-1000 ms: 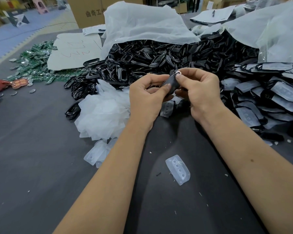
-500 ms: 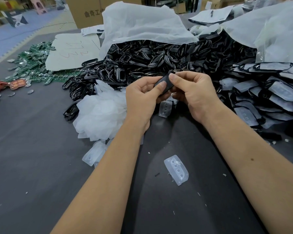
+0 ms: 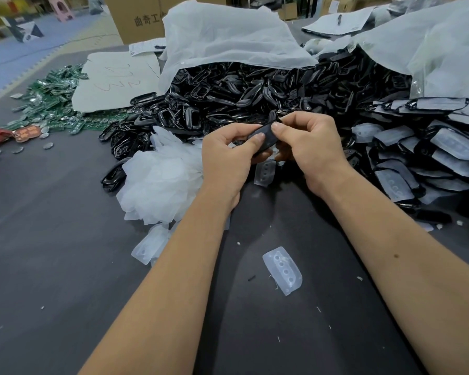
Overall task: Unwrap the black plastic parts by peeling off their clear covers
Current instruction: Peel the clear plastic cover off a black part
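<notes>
Both hands hold one black plastic part [image 3: 266,135] above the dark table [image 3: 65,253]. My left hand [image 3: 228,155] pinches its near end with thumb and fingers. My right hand [image 3: 309,142] pinches its far end, thumb on top. Whether a clear cover is still on it I cannot tell. A peeled clear cover [image 3: 282,269] lies on the table between my forearms. Another clear cover [image 3: 266,173] lies just below my hands. A heap of peeled clear covers [image 3: 160,180] sits left of my left hand.
A big pile of bare black parts [image 3: 241,96] spills from white bags [image 3: 228,41] behind my hands. Covered black parts [image 3: 431,158] are stacked at the right. Green circuit boards [image 3: 52,98] and a white sheet [image 3: 111,82] lie at the far left. Cardboard boxes [image 3: 138,20] stand behind.
My hands have turned the black part between them and lowered it slightly; my right thumb now lies on its top face. The metal ring seen earlier at its far end is hidden.
</notes>
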